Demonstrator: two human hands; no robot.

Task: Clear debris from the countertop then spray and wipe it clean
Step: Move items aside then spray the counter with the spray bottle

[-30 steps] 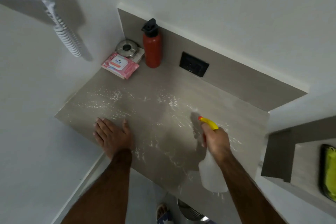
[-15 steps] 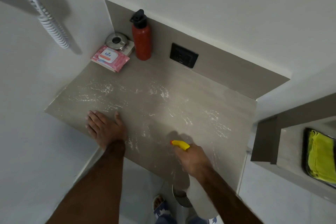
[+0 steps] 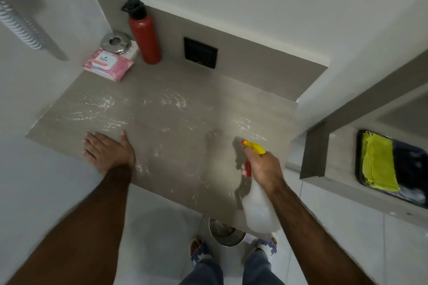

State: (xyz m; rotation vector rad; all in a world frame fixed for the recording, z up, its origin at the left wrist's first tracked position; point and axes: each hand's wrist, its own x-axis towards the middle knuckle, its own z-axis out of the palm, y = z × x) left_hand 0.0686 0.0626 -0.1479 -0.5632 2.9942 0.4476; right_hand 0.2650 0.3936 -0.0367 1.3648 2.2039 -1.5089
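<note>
The grey countertop (image 3: 199, 90) glistens with wet spray streaks across its middle and left. My right hand (image 3: 266, 169) grips a clear spray bottle (image 3: 259, 213) by its neck, at the counter's front right edge. The bottle's yellow nozzle (image 3: 254, 147) points away from me over the counter, and my fingers are on the red trigger. My left hand (image 3: 107, 150) lies flat on the front left of the countertop, fingers spread, holding nothing. A yellow cloth (image 3: 377, 162) lies folded in a black tray (image 3: 412, 164) on the lower shelf at right.
At the back left corner stand a red bottle with a black cap (image 3: 144, 34), a round metal object (image 3: 115, 42) and a pink pack of wipes (image 3: 108, 63). A black wall socket (image 3: 200, 52) sits in the backsplash. A metal bin (image 3: 225, 232) stands on the floor below the counter's edge.
My right hand with the spray bottle drew back toward the front edge, then shifted right along it. My left hand has stayed flat on the counter. The camera view has shifted.
</note>
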